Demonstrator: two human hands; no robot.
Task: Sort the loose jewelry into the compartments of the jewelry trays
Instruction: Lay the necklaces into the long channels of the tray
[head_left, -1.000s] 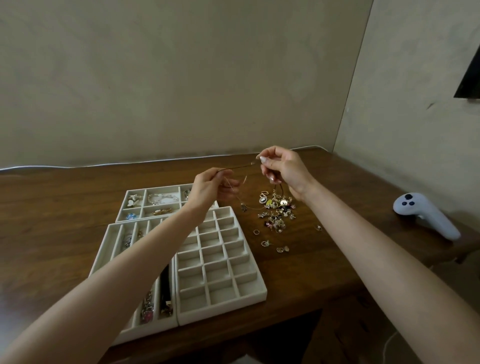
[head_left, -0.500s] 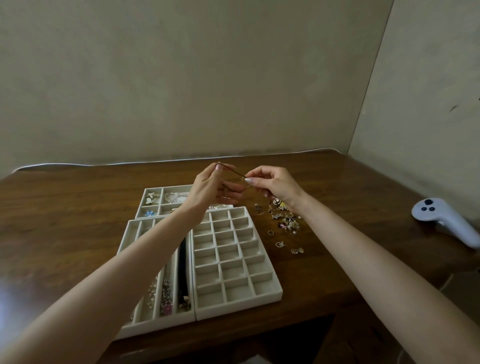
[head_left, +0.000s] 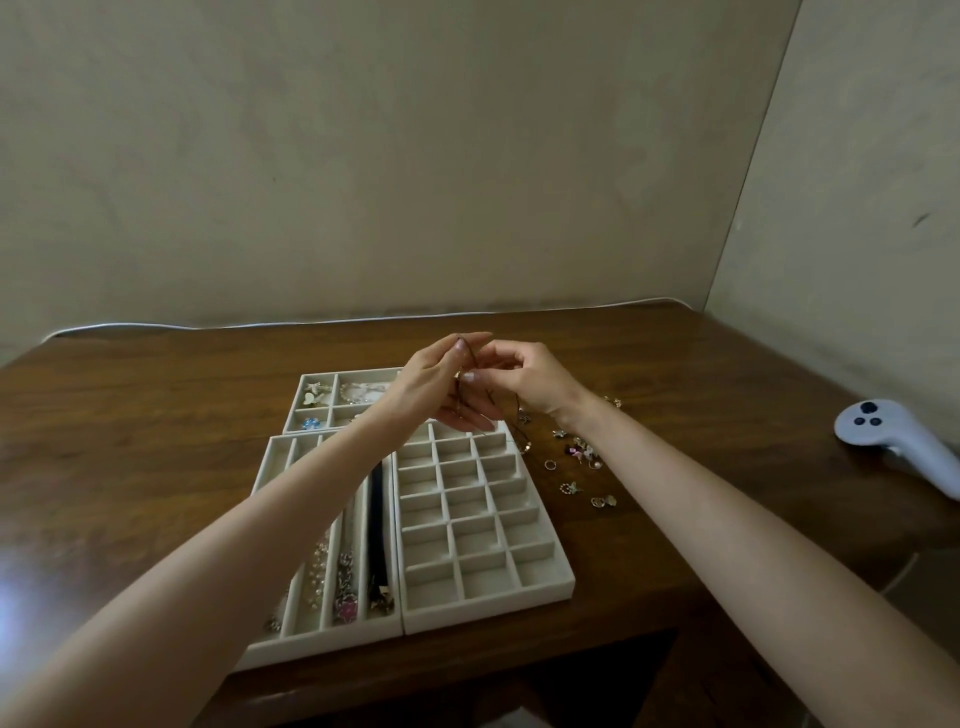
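Slot tray (head_left: 332, 644) sits front left on the counter (head_left: 156, 441); its long slots hold beaded chains (head_left: 317, 561), a pink-charm piece (head_left: 345, 605) and a dark strap (head_left: 375, 519). Back tray (head_left: 297, 405) holds a starfish (head_left: 314, 387), a blue piece (head_left: 310, 423) and a pearly bracelet (head_left: 363, 389). Grid tray (head_left: 488, 608) touches the slot tray's right side. Above the grid tray's far end, left hand (head_left: 436, 389) and right hand (head_left: 530, 379) both pinch a thin chain (head_left: 470, 357), fingers curled on it. Loose jewelry (head_left: 576, 457) lies right of the grid tray. Controller (head_left: 893, 441) is far right. Versus half a second ago, the hands are closer and the chain is slack, not stretched.
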